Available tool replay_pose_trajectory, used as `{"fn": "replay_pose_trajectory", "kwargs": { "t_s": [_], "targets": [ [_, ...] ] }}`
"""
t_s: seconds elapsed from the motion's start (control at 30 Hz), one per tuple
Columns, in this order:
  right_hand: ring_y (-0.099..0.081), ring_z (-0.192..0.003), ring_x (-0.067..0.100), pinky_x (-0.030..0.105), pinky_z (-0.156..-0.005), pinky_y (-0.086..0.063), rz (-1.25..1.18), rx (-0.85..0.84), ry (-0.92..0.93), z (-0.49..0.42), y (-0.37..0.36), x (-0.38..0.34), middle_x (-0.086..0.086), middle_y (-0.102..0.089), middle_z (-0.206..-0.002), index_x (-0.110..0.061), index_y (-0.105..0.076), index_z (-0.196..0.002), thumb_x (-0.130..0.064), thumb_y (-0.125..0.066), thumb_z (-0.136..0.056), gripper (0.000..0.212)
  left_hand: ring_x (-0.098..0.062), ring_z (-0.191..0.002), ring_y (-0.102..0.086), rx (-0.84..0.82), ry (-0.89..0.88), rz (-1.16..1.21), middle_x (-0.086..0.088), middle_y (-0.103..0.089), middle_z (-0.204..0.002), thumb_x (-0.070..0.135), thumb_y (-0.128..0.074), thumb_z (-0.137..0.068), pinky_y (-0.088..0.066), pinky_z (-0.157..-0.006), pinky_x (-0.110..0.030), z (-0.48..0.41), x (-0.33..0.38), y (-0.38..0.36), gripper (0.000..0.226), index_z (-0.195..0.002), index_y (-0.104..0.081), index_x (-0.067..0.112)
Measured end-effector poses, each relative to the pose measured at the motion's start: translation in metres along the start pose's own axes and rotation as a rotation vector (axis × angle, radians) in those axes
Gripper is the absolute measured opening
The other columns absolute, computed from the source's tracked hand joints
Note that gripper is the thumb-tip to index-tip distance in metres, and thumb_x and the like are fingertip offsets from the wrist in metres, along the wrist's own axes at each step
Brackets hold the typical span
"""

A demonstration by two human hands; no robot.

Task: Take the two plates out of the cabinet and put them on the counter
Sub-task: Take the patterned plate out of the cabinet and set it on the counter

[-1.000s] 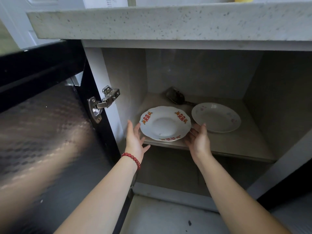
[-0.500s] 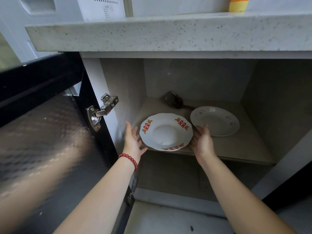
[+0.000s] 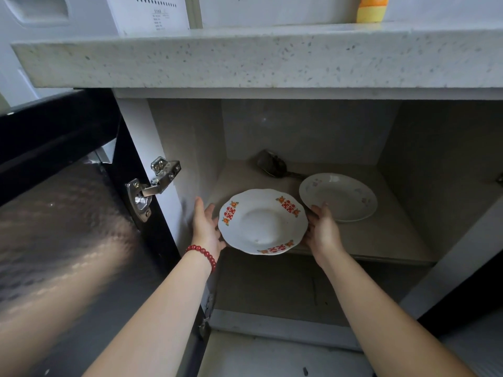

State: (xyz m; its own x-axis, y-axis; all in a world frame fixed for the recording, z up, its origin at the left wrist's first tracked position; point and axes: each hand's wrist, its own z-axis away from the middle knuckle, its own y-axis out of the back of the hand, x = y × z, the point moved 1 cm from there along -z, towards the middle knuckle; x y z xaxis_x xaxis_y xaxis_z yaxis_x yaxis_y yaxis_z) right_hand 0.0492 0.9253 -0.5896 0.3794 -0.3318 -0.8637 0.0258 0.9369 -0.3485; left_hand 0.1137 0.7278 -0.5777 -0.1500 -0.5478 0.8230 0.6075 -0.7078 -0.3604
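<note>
A white plate with red and orange motifs [image 3: 262, 221] juts past the front edge of the cabinet shelf [image 3: 381, 240]. My left hand [image 3: 206, 227] cups its left rim and my right hand [image 3: 322, 229] holds its right rim. A second white plate with faint flower marks [image 3: 340, 195] lies flat on the shelf behind and to the right, untouched. The speckled stone counter [image 3: 258, 58] runs across the top of the view, above the open cabinet.
The dark cabinet door [image 3: 60, 213] stands open at the left on a metal hinge [image 3: 152, 183]. A dark utensil [image 3: 273, 165] lies at the back of the shelf. A yellow bottle [image 3: 371, 8] and a white appliance [image 3: 81, 12] stand on the counter.
Both hands have closed in on the patterned plate's rims and drawn it forward over the shelf's front edge. The flowered plate has not moved.
</note>
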Motion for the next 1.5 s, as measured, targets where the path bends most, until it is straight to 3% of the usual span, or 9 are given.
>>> {"fn": "replay_pose_trajectory", "kwargs": {
  "t_s": [0.17, 0.33, 0.4, 0.5, 0.6, 0.7, 0.83, 1.0, 1.5],
  "targets": [
    [-0.053, -0.108, 0.025, 0.049, -0.104, -0.037, 0.07, 0.006, -0.023, -0.003, -0.001, 0.001, 0.002, -0.058, -0.108, -0.02, -0.045, -0.132, -0.048, -0.028, -0.096, 0.049, -0.03, -0.13, -0.041, 0.025, 0.001, -0.072, -0.005, -0.044, -0.145, 0.075, -0.026, -0.078, -0.033, -0.098, -0.055, -0.003, 0.002, -0.002, 0.075, -0.138, -0.038, 0.03],
    [-0.057, -0.087, 0.018, 0.043, -0.085, -0.045, 0.054, -0.001, -0.009, 0.0, 0.002, 0.0, -0.004, -0.06, -0.091, -0.026, -0.048, -0.119, -0.047, -0.028, -0.097, 0.037, -0.031, -0.126, -0.045, 0.027, 0.012, -0.098, -0.006, -0.048, -0.141, 0.077, -0.026, -0.076, -0.037, -0.089, -0.051, -0.004, 0.005, -0.004, 0.075, -0.135, -0.043, 0.033],
    [-0.058, -0.086, 0.017, 0.04, -0.079, -0.045, 0.074, 0.005, -0.005, 0.003, 0.004, -0.001, -0.003, -0.061, -0.096, -0.026, -0.047, -0.121, -0.048, -0.027, -0.097, 0.039, -0.032, -0.129, -0.042, 0.017, 0.03, -0.086, -0.007, -0.045, -0.144, 0.078, -0.026, -0.075, -0.035, -0.096, -0.054, -0.001, 0.004, -0.001, 0.076, -0.135, -0.042, 0.034],
    [-0.057, -0.098, 0.022, 0.044, -0.084, -0.042, 0.113, 0.051, -0.04, 0.014, 0.005, -0.007, 0.001, -0.059, -0.117, -0.024, -0.04, -0.138, -0.05, -0.026, -0.097, 0.051, -0.034, -0.13, -0.04, 0.0, 0.079, -0.068, -0.008, -0.04, -0.147, 0.079, -0.025, -0.074, -0.031, -0.101, -0.058, 0.011, 0.005, 0.001, 0.079, -0.136, -0.04, 0.034],
    [-0.058, -0.09, 0.017, 0.041, -0.088, -0.041, 0.18, 0.084, -0.048, 0.036, 0.005, -0.018, -0.001, -0.06, -0.11, -0.021, -0.046, -0.134, -0.051, -0.025, -0.096, 0.052, -0.033, -0.131, -0.039, 0.002, 0.125, -0.05, -0.008, -0.04, -0.147, 0.077, -0.025, -0.076, -0.033, -0.099, -0.055, 0.036, 0.013, 0.0, 0.074, -0.134, -0.043, 0.034],
    [-0.059, -0.103, 0.021, 0.043, -0.097, -0.042, 0.246, 0.102, -0.061, 0.065, 0.006, -0.037, 0.003, -0.064, -0.116, -0.021, -0.052, -0.128, -0.053, -0.023, -0.096, 0.054, -0.03, -0.13, -0.04, 0.018, 0.183, 0.001, -0.006, -0.04, -0.147, 0.074, -0.026, -0.08, -0.035, -0.1, -0.052, 0.071, 0.028, -0.006, 0.067, -0.13, -0.047, 0.034],
    [-0.058, -0.101, 0.017, 0.039, -0.091, -0.044, 0.315, 0.143, -0.055, 0.111, 0.004, -0.072, 0.004, -0.062, -0.123, -0.023, -0.056, -0.122, -0.052, -0.023, -0.096, 0.05, -0.03, -0.13, -0.042, 0.056, 0.217, -0.014, -0.004, -0.042, -0.146, 0.071, -0.026, -0.082, -0.034, -0.104, -0.052, 0.126, 0.055, -0.021, 0.065, -0.13, -0.048, 0.033],
    [-0.037, -0.135, 0.025, 0.049, -0.111, -0.028, 0.406, 0.194, -0.137, 0.18, 0.004, -0.111, 0.007, -0.04, -0.148, -0.02, -0.034, -0.143, -0.054, -0.023, -0.095, 0.06, -0.031, -0.13, -0.04, 0.114, 0.274, -0.056, -0.003, -0.042, -0.146, 0.072, -0.024, -0.082, -0.029, -0.107, -0.055, 0.204, 0.09, -0.03, 0.067, -0.133, -0.045, 0.034],
    [-0.047, -0.124, 0.027, 0.055, -0.105, -0.034, 0.382, 0.202, -0.278, 0.339, -0.039, -0.243, 0.003, -0.049, -0.139, -0.03, -0.038, -0.139, -0.054, -0.023, -0.094, 0.052, -0.033, -0.133, -0.036, 0.209, 0.354, -0.07, -0.006, -0.037, -0.149, 0.076, -0.025, -0.077, -0.028, -0.104, -0.056, 0.368, 0.222, -0.054, 0.069, -0.129, -0.048, 0.036]
  ]
}}
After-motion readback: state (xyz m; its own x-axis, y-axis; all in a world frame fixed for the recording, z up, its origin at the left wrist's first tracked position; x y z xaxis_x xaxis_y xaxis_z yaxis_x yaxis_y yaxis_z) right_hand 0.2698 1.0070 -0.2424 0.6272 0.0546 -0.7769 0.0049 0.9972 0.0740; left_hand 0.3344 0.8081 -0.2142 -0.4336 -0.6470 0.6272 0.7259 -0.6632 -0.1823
